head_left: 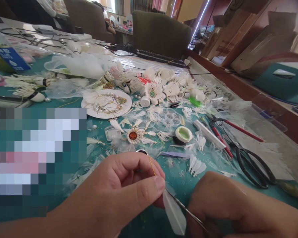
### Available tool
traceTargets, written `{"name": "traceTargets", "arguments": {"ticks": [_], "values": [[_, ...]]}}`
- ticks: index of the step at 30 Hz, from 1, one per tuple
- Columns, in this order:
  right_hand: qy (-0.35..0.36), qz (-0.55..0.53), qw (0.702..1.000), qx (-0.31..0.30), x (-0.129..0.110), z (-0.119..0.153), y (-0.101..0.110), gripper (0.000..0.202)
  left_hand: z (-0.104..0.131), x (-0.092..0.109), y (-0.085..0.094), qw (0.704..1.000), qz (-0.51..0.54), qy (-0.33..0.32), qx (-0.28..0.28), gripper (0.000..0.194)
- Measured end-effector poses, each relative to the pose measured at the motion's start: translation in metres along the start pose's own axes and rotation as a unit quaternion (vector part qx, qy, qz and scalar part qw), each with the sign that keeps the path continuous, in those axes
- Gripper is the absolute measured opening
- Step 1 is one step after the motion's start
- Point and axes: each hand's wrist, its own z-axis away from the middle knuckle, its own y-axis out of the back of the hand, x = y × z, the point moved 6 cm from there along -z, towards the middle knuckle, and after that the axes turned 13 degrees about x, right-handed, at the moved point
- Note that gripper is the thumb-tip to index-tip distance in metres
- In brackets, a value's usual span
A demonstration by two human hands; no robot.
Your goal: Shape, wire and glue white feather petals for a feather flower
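My left hand (129, 191) is pinched, thumb against fingers, on a thin gold wire (152, 166). A white feather (174, 211) hangs just right of its fingertips, pointing down. My right hand (221, 205) is curled at the lower right around a thin metal tool (192, 215), perhaps tweezers or slim scissors, whose tip reaches the left fingertips beside the feather. Its handle end is hidden by the hand. Beyond the hands lie a feathered piece with an orange-brown centre (133, 135) and a small white dish of green material (184, 134).
Red-handled pliers (243, 130) and black-handled scissors (253, 165) lie at the right. A white plate (86, 105) holds wire pieces and beads. Shuttlecocks (152, 91) are heaped behind it. Feather scraps (196, 166) litter the green table. A pixelated patch covers the left side.
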Motion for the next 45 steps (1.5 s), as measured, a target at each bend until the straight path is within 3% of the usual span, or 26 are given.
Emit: {"name": "traceTargets", "arguments": {"ticks": [8,14,17,21,25,31,37,45], "values": [[0.007,0.006,1.000,0.016,0.000,-0.002,-0.002,0.086,-0.002,-0.002,0.001,1.000,-0.022,0.002,0.005,0.011],[-0.019,-0.003,0.999,-0.026,-0.002,-0.003,-0.002,0.083,-0.006,0.005,0.001,0.994,-0.078,-0.013,0.075,0.020],[-0.021,0.004,1.000,0.002,-0.002,-0.005,0.002,0.086,-0.009,0.016,-0.001,0.989,-0.105,-0.030,0.095,0.029],[0.001,0.001,0.998,-0.056,-0.002,-0.004,-0.001,0.082,-0.011,0.021,-0.001,0.989,-0.107,-0.021,0.101,0.033],[-0.009,-0.010,0.998,-0.065,0.000,-0.004,-0.003,0.080,-0.006,0.009,0.005,0.993,-0.081,0.009,0.089,0.028],[0.018,-0.073,0.997,0.030,-0.004,-0.006,-0.002,0.081,-0.001,-0.009,0.008,0.998,-0.026,0.055,0.035,0.016],[-0.022,-0.038,0.998,-0.034,-0.004,-0.003,-0.001,0.077,-0.001,-0.007,0.004,0.999,-0.021,0.039,0.021,0.016],[-0.005,-0.049,0.999,0.002,-0.004,-0.003,-0.003,0.072,-0.001,-0.013,0.006,0.998,-0.010,0.067,0.019,0.017]]}}
